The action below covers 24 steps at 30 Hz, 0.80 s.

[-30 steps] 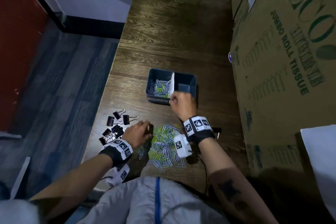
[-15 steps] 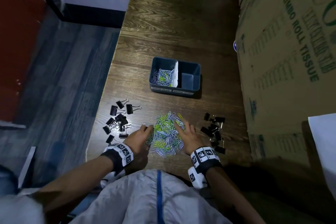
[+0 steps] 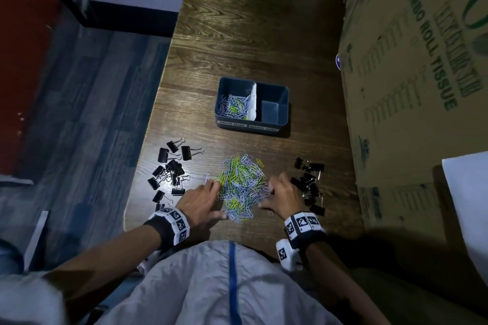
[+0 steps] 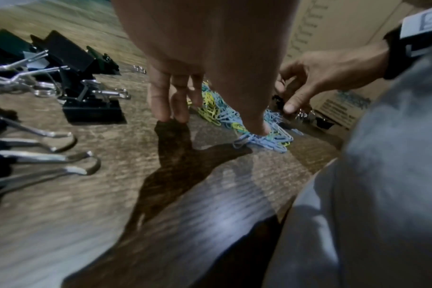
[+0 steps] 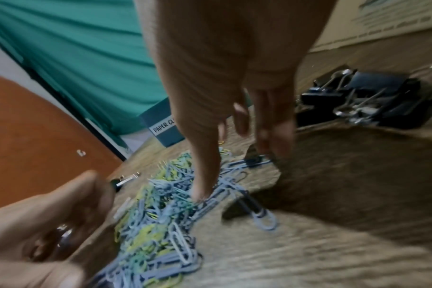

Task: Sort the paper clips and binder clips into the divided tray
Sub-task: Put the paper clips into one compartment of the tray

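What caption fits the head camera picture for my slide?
Both hands, left and right, flank the paper clips, binder clips lie beside them, and the tray waits behind.

The dark grained wooden table [image 3: 264, 34] is showing a soft sheen (glare near its edge); black binder clips [image 3: 171, 166] are carrying shiny metal handles.

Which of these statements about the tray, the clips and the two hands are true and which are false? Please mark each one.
1. The left compartment of the dark blue plastic divided tray holds coloured paper clips. True.
2. The tray's right compartment is full of binder clips. False: it looks empty.
3. The loose pile of coloured wire paper clips lies between the left hand and the right hand. True.
4. The black metal binder clips lie only to the left of the pile. False: a second group lies to the right.
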Tool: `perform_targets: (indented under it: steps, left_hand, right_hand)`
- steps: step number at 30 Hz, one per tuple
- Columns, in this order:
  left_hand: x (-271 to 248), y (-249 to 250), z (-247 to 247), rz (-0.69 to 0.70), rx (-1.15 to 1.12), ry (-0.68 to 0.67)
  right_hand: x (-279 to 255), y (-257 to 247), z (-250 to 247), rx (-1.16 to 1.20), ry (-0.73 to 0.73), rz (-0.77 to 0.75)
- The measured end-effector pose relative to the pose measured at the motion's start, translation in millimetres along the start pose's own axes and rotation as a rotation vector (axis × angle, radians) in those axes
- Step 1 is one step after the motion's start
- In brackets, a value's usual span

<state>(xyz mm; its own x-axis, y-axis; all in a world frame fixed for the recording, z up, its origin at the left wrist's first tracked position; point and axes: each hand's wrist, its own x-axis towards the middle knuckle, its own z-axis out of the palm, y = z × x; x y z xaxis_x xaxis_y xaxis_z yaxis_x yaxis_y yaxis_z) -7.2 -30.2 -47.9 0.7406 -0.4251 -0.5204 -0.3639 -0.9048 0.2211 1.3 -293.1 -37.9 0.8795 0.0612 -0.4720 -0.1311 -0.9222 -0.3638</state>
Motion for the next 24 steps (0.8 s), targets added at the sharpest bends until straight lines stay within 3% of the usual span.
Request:
perform_targets:
  steps: [2,4,10,16,20,24]
  left_hand:
    - [1.1,-1.4,10.1,0.021,0.018,-0.093]
    - [4.7,2.2,16.1,0.058,-0.025,-0.105]
    - [16.7,9.2,9.1,0.087,-0.117,0.026]
    - [17.5,-3.6,0.7,0.076,-0.271,0.152]
    - [11.8,-3.9,-4.2,0.006,-0.133,0.233]
    - [17.4,0.8,-3.4,-0.079,0.066,0.101]
  right_hand:
    - [-1.7,-2.1,-1.5,-0.137,-0.242,0.106]
    - [-1.6,-6.0,3.5,-0.142,-0.332,0.181]
    - [12.8,-19.3,28.9,0.027,-0.198,0.109]
    - [18.3,-27.8,7.3,0.171,-0.164,0.08]
    - [9.0,-26.2,-9.8,-0.07,-0.105,-0.046]
    - [7.8,-30.2,9.0,-0.369,-0.231,-0.098]
